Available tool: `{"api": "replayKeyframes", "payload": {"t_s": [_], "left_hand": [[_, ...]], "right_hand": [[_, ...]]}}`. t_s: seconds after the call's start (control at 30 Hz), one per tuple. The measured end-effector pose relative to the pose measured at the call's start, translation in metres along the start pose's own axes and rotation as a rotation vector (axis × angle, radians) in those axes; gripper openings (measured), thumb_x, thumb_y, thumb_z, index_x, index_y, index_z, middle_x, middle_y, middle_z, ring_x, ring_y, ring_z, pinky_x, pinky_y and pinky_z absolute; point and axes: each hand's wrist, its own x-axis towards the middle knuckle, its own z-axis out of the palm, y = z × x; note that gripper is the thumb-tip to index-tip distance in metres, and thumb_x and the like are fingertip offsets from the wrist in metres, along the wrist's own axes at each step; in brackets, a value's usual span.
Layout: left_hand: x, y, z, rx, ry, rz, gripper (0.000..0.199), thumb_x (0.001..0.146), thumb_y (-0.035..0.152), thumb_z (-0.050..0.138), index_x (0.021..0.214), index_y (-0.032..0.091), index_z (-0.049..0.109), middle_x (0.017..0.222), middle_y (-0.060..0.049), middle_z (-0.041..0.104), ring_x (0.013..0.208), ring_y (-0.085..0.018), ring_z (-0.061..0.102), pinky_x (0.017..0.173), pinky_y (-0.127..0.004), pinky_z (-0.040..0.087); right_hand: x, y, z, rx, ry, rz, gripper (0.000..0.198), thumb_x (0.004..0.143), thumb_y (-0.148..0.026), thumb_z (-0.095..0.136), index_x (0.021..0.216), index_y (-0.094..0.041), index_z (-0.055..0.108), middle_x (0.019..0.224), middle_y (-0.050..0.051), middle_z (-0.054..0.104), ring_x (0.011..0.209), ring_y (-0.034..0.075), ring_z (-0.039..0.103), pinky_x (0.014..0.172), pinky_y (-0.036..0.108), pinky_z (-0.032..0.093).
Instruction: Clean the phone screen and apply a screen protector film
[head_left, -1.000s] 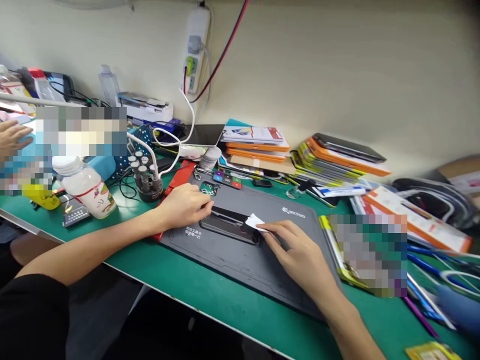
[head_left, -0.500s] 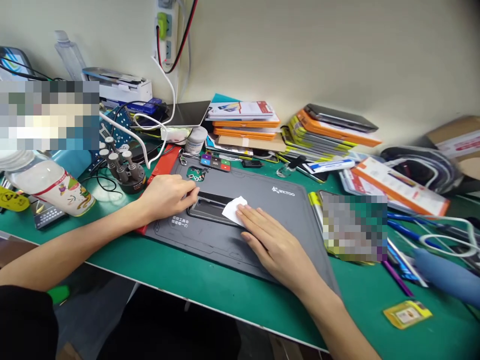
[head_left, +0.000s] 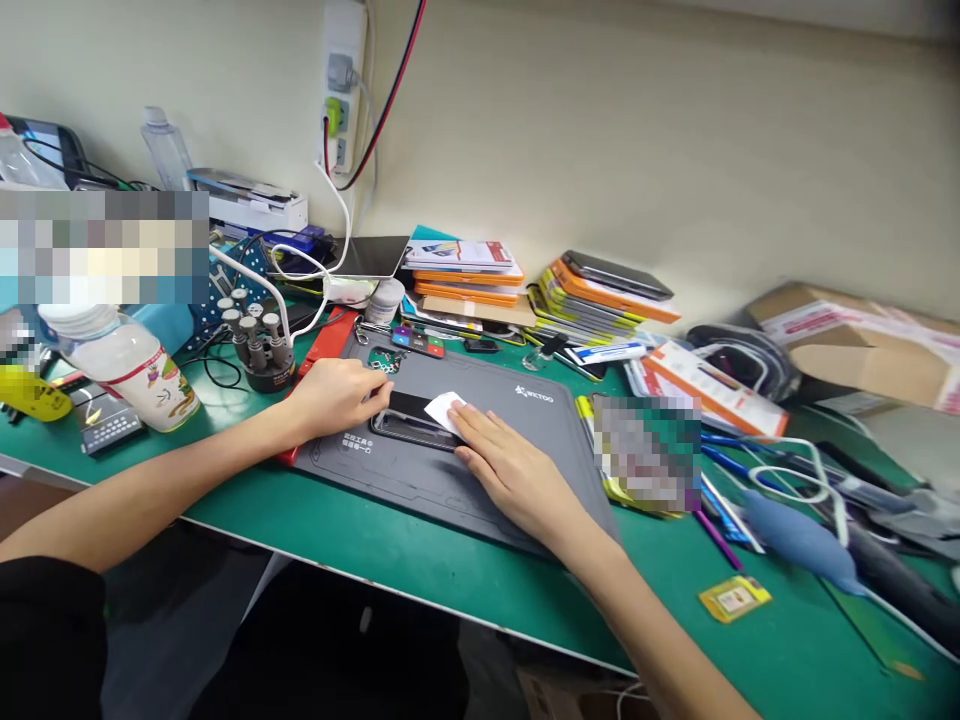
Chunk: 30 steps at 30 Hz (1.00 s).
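Note:
On the grey work mat (head_left: 420, 470) lies a dark phone (head_left: 409, 430) with a black, hollow-looking inside. My left hand (head_left: 334, 398) is closed at the phone's left end, its fingers curled and pinched on the edge there. A small white wipe (head_left: 442, 408) covers part of the phone's right side. The outstretched fingers of my right hand (head_left: 506, 460) press on this wipe, with the thumb apart and low. My right hand hides the phone's far right end. Small metal parts (head_left: 386, 360) lie in a mat recess behind my left hand.
Screwdrivers (head_left: 255, 340) stand in a round holder at left, beside a patterned cup (head_left: 154, 380). Stacked boxes (head_left: 465, 270) line the wall. A blue air blower (head_left: 802, 540), cables and a yellow packet (head_left: 735, 598) lie at right. The table's front edge (head_left: 420, 603) runs below.
The camera has turned to the right, so the scene has shifted left and more of the right side shows. Both hands stay on the phone, the wipe still under my right fingers.

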Motion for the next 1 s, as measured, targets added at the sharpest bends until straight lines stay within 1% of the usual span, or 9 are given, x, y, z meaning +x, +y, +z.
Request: {"api": "replayKeyframes", "payload": {"t_s": [0.13, 0.3, 0.4, 0.47, 0.57, 0.63, 0.83, 0.9, 1.0], "left_hand": [[0.0, 0.001, -0.001, -0.006, -0.023, -0.024, 0.039, 0.106, 0.034, 0.047, 0.078, 0.019, 0.069, 0.069, -0.005, 0.069, 0.066, -0.019, 0.064, 0.056, -0.031, 0.026], [-0.001, 0.004, -0.002, -0.013, -0.058, -0.025, 0.039, 0.107, 0.035, 0.046, 0.081, 0.019, 0.071, 0.07, -0.005, 0.069, 0.07, -0.02, 0.067, 0.056, -0.031, 0.029], [-0.002, 0.004, -0.002, 0.001, -0.049, -0.024, 0.039, 0.107, 0.035, 0.046, 0.081, 0.019, 0.071, 0.071, -0.005, 0.07, 0.072, -0.021, 0.068, 0.056, -0.031, 0.031], [-0.001, 0.003, -0.003, 0.006, -0.037, -0.028, 0.039, 0.106, 0.035, 0.046, 0.08, 0.019, 0.07, 0.072, -0.006, 0.07, 0.073, -0.02, 0.068, 0.057, -0.031, 0.032], [-0.001, 0.001, -0.004, -0.001, -0.014, -0.038, 0.041, 0.107, 0.035, 0.044, 0.078, 0.019, 0.069, 0.073, -0.005, 0.072, 0.075, -0.02, 0.069, 0.058, -0.03, 0.033], [-0.001, 0.0, -0.004, -0.008, 0.007, -0.058, 0.042, 0.107, 0.036, 0.043, 0.077, 0.019, 0.067, 0.074, -0.005, 0.072, 0.076, -0.019, 0.068, 0.059, -0.03, 0.033], [-0.001, 0.0, -0.002, -0.009, 0.012, -0.129, 0.043, 0.106, 0.036, 0.044, 0.074, 0.019, 0.066, 0.074, -0.005, 0.073, 0.074, -0.019, 0.067, 0.06, -0.03, 0.032], [-0.001, 0.0, -0.002, -0.004, 0.003, -0.141, 0.042, 0.105, 0.036, 0.045, 0.073, 0.019, 0.067, 0.074, -0.005, 0.073, 0.073, -0.019, 0.068, 0.059, -0.03, 0.03], [0.0, 0.0, -0.005, 0.014, -0.013, -0.153, 0.044, 0.105, 0.035, 0.045, 0.072, 0.019, 0.069, 0.073, -0.007, 0.074, 0.071, -0.02, 0.067, 0.058, -0.031, 0.028]], "right_hand": [[-0.007, -0.013, 0.007, 0.032, -0.012, 0.078, 0.061, 0.114, -0.048, 0.031, 0.17, -0.025, 0.033, 0.173, 0.006, 0.035, 0.16, 0.025, 0.036, 0.134, 0.054, 0.03], [-0.039, -0.034, 0.015, -0.001, 0.036, 0.068, 0.068, 0.113, -0.05, 0.039, 0.174, -0.027, 0.018, 0.176, 0.005, 0.029, 0.161, 0.028, 0.034, 0.132, 0.055, 0.034], [-0.032, -0.034, 0.018, 0.001, 0.043, 0.102, 0.066, 0.113, -0.052, 0.036, 0.173, -0.025, 0.024, 0.174, 0.007, 0.033, 0.16, 0.029, 0.037, 0.132, 0.055, 0.035], [-0.015, -0.029, 0.019, 0.008, 0.043, 0.141, 0.067, 0.113, -0.056, 0.032, 0.171, -0.021, 0.032, 0.173, 0.011, 0.036, 0.16, 0.029, 0.037, 0.132, 0.056, 0.034], [0.007, -0.025, 0.017, -0.002, 0.026, 0.15, 0.075, 0.111, -0.063, 0.033, 0.168, -0.014, 0.037, 0.171, 0.017, 0.038, 0.16, 0.032, 0.035, 0.133, 0.058, 0.032], [0.008, -0.028, 0.016, -0.021, 0.018, 0.136, 0.077, 0.11, -0.064, 0.033, 0.167, -0.012, 0.039, 0.171, 0.019, 0.038, 0.16, 0.033, 0.035, 0.133, 0.058, 0.031], [-0.019, -0.044, 0.014, -0.044, 0.017, 0.083, 0.075, 0.111, -0.061, 0.035, 0.17, -0.015, 0.032, 0.174, 0.015, 0.033, 0.161, 0.03, 0.034, 0.134, 0.056, 0.031], [-0.012, -0.041, 0.013, -0.029, -0.011, 0.092, 0.074, 0.112, -0.061, 0.031, 0.169, -0.015, 0.034, 0.173, 0.014, 0.034, 0.161, 0.028, 0.034, 0.134, 0.054, 0.03], [0.012, -0.035, 0.011, -0.004, -0.033, 0.125, 0.077, 0.111, -0.063, 0.027, 0.168, -0.012, 0.037, 0.173, 0.017, 0.035, 0.162, 0.028, 0.032, 0.135, 0.055, 0.027]]}}
